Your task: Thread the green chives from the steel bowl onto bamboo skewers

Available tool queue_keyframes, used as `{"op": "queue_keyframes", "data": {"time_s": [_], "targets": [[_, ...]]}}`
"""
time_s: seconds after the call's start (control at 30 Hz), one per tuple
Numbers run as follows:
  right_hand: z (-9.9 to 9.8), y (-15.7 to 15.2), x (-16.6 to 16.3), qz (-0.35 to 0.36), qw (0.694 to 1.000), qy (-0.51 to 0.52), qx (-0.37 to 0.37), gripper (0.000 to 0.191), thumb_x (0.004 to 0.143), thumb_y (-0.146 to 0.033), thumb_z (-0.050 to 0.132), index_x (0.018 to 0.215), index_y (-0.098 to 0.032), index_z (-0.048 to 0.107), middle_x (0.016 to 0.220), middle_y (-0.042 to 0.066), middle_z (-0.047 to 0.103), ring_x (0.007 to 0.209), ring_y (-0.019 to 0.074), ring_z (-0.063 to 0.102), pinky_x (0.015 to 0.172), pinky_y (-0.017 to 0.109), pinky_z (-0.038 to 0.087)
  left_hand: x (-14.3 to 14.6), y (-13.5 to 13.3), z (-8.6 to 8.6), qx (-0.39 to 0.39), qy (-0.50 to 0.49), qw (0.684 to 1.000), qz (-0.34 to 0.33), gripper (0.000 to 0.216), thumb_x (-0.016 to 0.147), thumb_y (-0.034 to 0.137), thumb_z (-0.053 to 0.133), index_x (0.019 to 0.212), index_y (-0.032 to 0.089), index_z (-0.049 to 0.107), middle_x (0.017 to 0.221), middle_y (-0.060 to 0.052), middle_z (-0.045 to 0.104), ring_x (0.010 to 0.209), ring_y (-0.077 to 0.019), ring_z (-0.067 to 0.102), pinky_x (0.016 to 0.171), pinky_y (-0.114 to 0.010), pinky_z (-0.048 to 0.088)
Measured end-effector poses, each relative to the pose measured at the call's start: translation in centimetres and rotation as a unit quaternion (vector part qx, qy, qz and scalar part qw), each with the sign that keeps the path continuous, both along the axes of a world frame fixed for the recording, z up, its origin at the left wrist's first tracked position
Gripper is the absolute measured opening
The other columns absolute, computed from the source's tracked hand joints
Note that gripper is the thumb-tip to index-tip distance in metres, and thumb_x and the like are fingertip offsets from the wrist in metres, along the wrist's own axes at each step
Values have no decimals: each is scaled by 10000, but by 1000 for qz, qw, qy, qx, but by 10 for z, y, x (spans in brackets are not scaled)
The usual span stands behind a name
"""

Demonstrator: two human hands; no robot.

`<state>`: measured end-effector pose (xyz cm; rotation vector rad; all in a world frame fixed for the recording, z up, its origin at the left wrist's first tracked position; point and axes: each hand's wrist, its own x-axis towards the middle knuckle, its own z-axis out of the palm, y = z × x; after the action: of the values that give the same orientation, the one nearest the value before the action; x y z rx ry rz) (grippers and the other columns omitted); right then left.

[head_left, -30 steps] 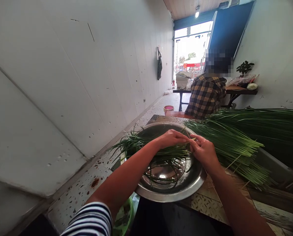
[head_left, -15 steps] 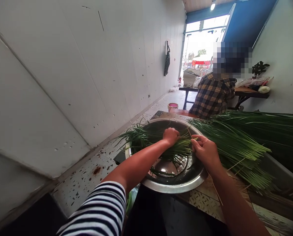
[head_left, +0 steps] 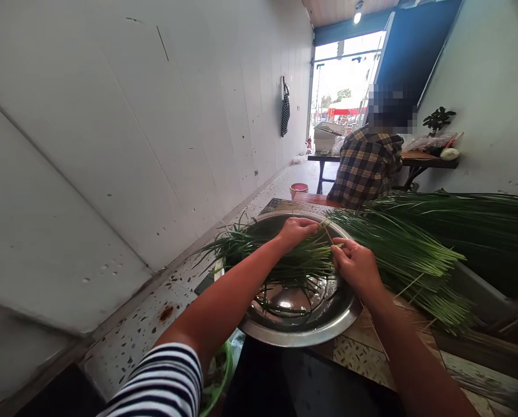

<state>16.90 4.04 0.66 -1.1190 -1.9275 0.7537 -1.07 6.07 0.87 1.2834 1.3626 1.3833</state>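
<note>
A steel basin (head_left: 302,339) stands in front of me with a bunch of green chives (head_left: 294,263) in it, the leafy tips hanging over its left rim. My left hand (head_left: 297,231) is above the bunch, its fingers pinched at the top end of a thin straw strip (head_left: 328,233). My right hand (head_left: 355,263), at the basin's right rim, pinches the same strip lower down. A tan length that looks like more of the strip trails below my right wrist. The strip's exact path between my fingers is hard to make out.
Large piles of chives (head_left: 415,243) lie right of the basin, beside a grey crate edge (head_left: 485,286). A green basket (head_left: 224,376) sits low at left. A person in a plaid shirt (head_left: 365,168) sits beyond, near a dark table (head_left: 433,162). The white wall (head_left: 111,145) runs along the left.
My left hand has lifted off the chives and moved up to the strip's upper end. My right hand keeps its pinch. The view has shifted slightly, showing more of the green basket.
</note>
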Motion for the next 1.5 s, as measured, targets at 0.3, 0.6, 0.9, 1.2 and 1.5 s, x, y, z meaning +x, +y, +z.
{"op": "queue_keyframes", "data": {"time_s": [0.3,0.6,0.9,1.2,1.5], "targets": [[-3,1,0,-2,1000,2,4,465,795,-410,471,1033,-57,656,483,4,595,479,164,541,569,295,410,0,-4,3,14,37,999,14,235,727,194,649,925,104,739,711,-44,693,627,-91,544,627,-210,423],[-3,3,0,-3,1000,2,0,470,797,-412,476,1044,-57,660,486,9,607,481,169,553,560,297,410,0,-3,3,18,31,999,14,227,733,175,637,922,99,737,702,-37,687,638,-92,557,683,-217,454],[-4,3,1,2,1000,1,1,462,799,-392,472,1055,-52,651,486,17,611,480,176,553,558,309,418,-2,0,-2,27,13,1000,3,236,731,170,635,932,96,735,705,-37,684,636,-93,553,687,-225,455],[-3,4,1,4,1000,5,1,441,793,-393,477,1031,-73,663,469,13,607,460,173,552,557,311,429,-1,0,0,20,15,1000,9,235,725,157,631,926,104,740,682,-31,678,620,-89,539,666,-222,443],[0,1,1,-1,1000,-2,6,461,784,-383,475,1036,-50,668,483,27,620,483,178,569,572,306,440,-2,1,-2,22,29,999,6,242,723,178,634,931,118,743,707,-33,690,638,-95,552,676,-221,449]]}}
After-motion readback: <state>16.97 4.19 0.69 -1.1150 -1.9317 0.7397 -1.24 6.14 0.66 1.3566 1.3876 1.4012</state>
